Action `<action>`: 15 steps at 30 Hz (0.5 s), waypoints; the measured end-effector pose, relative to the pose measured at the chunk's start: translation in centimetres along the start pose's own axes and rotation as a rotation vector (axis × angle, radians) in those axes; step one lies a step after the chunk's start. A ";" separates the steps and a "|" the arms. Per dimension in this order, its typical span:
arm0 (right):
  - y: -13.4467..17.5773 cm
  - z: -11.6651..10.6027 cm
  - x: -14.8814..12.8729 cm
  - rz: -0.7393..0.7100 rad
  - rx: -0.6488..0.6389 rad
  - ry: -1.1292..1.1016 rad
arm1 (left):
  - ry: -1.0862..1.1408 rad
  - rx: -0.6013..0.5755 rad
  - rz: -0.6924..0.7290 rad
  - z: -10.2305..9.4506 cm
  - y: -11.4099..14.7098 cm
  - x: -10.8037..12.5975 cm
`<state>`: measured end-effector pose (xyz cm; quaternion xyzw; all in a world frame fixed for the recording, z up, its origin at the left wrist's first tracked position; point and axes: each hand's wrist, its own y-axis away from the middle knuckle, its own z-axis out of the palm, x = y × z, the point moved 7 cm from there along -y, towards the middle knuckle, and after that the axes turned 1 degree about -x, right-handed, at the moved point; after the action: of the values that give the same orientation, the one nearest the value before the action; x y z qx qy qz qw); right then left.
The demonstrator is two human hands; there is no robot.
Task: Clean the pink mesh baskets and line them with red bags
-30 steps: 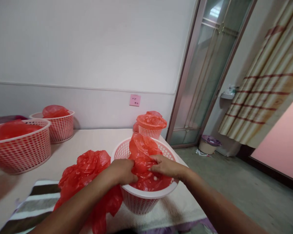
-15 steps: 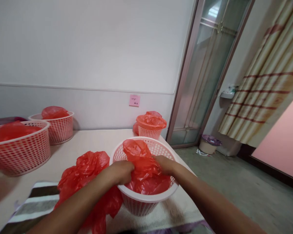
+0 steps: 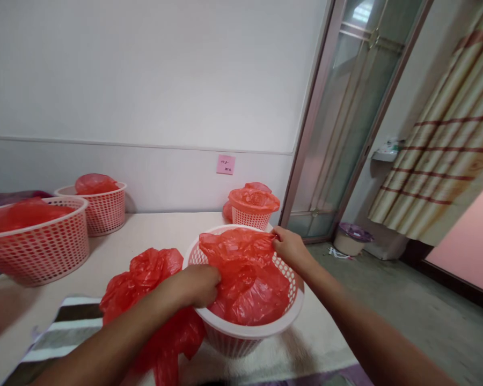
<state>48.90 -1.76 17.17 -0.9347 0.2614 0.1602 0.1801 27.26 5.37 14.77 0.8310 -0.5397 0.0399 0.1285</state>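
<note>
A thin red plastic bag (image 3: 249, 279) sits inside a round white-pink perforated plastic basket (image 3: 241, 328), its upper edge pulled wide across the opening. My right hand (image 3: 292, 246) pinches the bag's edge over the basket's far right rim. At the left side of the opening, my left hand (image 3: 201, 284) is closed on the bag's other edge; its fingertips are partly hidden by the plastic. Beneath and left of my left forearm lies a crumpled heap of red plastic bags (image 3: 145, 273), touching the basket's left side.
Two baskets holding red bags, a nearer one (image 3: 44, 252) and a farther one (image 3: 107, 209), stand at left. A smaller bag-lined basket (image 3: 251, 219) is by the wall. A striped cloth (image 3: 68, 324) lies front left. A bin (image 3: 350, 241) stands on the floor.
My right hand has moved right and up, stretching the bag's edge from a bunch into a wide span. My left hand stays at about the same spot.
</note>
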 end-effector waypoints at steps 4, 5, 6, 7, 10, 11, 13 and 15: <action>0.7 -1.8 1.6 0.005 -0.032 -0.029 | 0.098 0.167 0.046 -1.0 1.4 -0.2; 1.1 -2.2 2.2 0.015 -0.035 -0.033 | 0.154 0.247 0.069 -1.3 1.9 -0.2; 1.5 -2.6 2.8 0.032 -0.027 -0.038 | 0.216 0.333 0.100 -1.5 2.6 -0.3; 2.1 -3.1 3.3 0.046 -0.004 -0.041 | 0.276 0.423 0.128 -1.4 3.5 -0.4; 4.8 -4.0 3.3 0.002 -0.005 -0.077 | 0.382 0.678 0.120 0.4 7.0 -2.0; 6.0 -3.9 2.7 -0.042 -0.051 -0.103 | 0.397 0.762 0.079 1.6 8.4 -2.9; 8.4 -3.2 1.7 -0.131 -0.192 -0.177 | 0.404 0.902 0.032 4.5 11.2 -4.5; 10.4 -3.0 1.6 -0.179 -0.161 -0.198 | 0.439 0.931 0.019 7.8 13.2 -5.7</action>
<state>45.14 -12.04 16.56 -0.9453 0.1441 0.2554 0.1429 12.31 3.37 8.30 0.7672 -0.4327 0.4508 -0.1450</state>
